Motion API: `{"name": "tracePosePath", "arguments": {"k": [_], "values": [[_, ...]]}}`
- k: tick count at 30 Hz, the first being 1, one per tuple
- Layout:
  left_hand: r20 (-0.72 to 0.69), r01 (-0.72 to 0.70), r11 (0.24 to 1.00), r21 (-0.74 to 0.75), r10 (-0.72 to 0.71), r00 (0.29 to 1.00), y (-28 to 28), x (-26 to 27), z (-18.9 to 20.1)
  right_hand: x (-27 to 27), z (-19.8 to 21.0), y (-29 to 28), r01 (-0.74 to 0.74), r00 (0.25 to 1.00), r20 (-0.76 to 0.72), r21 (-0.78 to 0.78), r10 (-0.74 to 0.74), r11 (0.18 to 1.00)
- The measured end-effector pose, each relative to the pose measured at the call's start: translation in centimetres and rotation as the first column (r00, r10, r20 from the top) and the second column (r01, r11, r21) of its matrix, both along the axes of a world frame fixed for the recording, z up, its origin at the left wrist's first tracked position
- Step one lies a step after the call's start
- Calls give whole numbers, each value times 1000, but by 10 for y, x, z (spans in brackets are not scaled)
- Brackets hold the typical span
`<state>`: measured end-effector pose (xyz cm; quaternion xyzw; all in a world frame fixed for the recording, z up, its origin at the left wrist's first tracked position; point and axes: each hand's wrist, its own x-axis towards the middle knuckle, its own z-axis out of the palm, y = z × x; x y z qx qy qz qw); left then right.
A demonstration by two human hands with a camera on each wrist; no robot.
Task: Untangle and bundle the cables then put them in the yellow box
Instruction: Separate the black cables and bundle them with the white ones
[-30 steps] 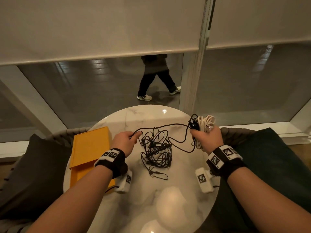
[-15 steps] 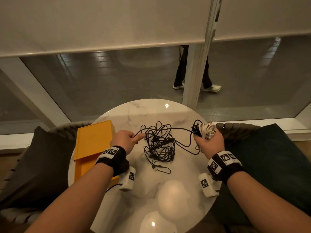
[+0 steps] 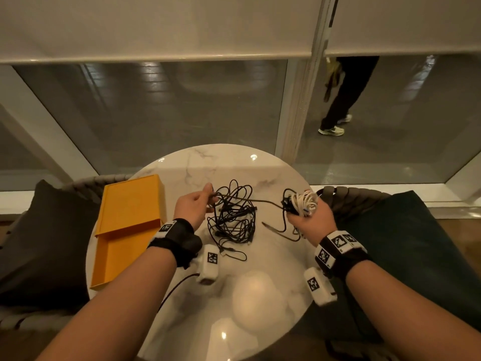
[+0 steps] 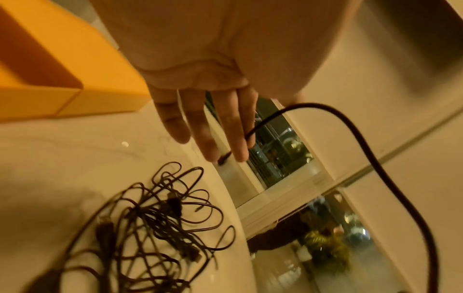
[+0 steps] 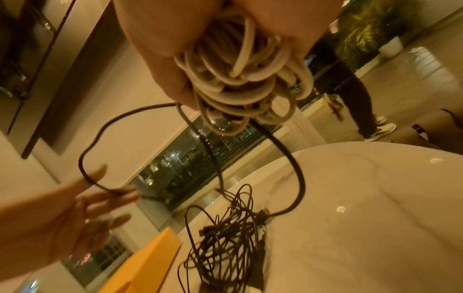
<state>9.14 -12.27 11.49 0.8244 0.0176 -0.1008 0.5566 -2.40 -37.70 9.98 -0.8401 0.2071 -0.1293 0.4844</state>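
A tangle of black cables (image 3: 231, 217) lies in the middle of the round marble table (image 3: 260, 173). My left hand (image 3: 196, 205) is raised beside it and pinches a thick black cable (image 4: 371, 154) between thumb and fingers. That cable runs across to my right hand (image 3: 308, 217), which grips a coiled white cable bundle (image 3: 305, 201) together with some black cable. A loose black end hangs from the right hand to the table. The yellow box (image 3: 114, 261) sits open at the table's left edge, its lid (image 3: 132, 201) partly over it.
Dark cushions (image 3: 39, 238) on woven chairs flank the table on the left and on the right (image 3: 416, 243). A window with a lowered blind stands behind the table. Beyond the glass a person (image 3: 343, 100) walks past.
My left hand has lifted off the table and turned, now pinching the black cable that leads to the right hand. The right hand has dropped a little. The person outside has walked right.
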Motion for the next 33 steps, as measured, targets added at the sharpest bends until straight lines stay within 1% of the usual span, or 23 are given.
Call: {"name": "tracePosePath", "arguments": {"k": [1,2,3,4,5,7,11,14,16,17,20,22,23,25,27,28,30,32,33], "values": [[-6,-77,993,-94,76,997,-2,1,0,-1,-2,1,-51,998,-34,-28,50,998],[-35,-150,969,-198,146,989,-4,0,2,-2,-4,1,-78,995,-59,-39,76,996],[-70,-213,932,-294,202,977,-6,1,4,-3,-5,0,-82,994,-72,-28,80,996],[-91,-261,896,-359,245,965,-6,1,6,-4,-4,-3,-71,995,-73,3,71,997],[-89,-292,875,-385,280,956,-5,3,9,-5,-3,-5,-55,995,-75,43,58,998],[-59,-326,863,-385,330,942,-2,4,13,-6,0,-13,-31,996,-83,113,41,993],[-6,-399,844,-358,425,905,2,10,15,-5,1,-24,36,995,-97,157,-20,987],[41,-368,870,-329,402,915,-5,10,16,-2,4,-24,86,993,-97,205,-67,975],[63,-311,899,-308,346,936,-13,9,16,0,10,-21,91,995,-55,247,-80,965],[79,-275,915,-294,310,947,-18,7,16,2,14,-19,84,996,-41,245,-77,966],[134,-172,952,-253,210,968,-29,1,19,10,26,-9,62,998,4,164,-64,985],[159,-133,961,-243,175,972,-33,-2,22,15,31,-6,112,993,28,89,-115,990],[165,-138,961,-241,181,970,-33,-1,24,18,34,-6,145,989,2,38,-145,989],[133,-212,943,-256,252,959,-26,5,25,22,36,-5,184,976,-113,-48,-188,982],[88,-281,916,-286,317,944,-14,15,26,24,34,-5,227,950,-203,-72,-238,971],[88,-287,918,-274,321,943,-6,20,26,23,33,-5,279,934,-218,-57,-284,959],[107,-249,945,-213,276,955,8,26,29,21,31,-3,406,896,-215,44,-388,913],[103,-197,966,-168,216,971,18,27,31,18,32,4,483,874,-150,173,-462,858],[102,-163,974,-158,180,978,21,27,31,17,34,9,473,880,-90,241,-466,847]]}}
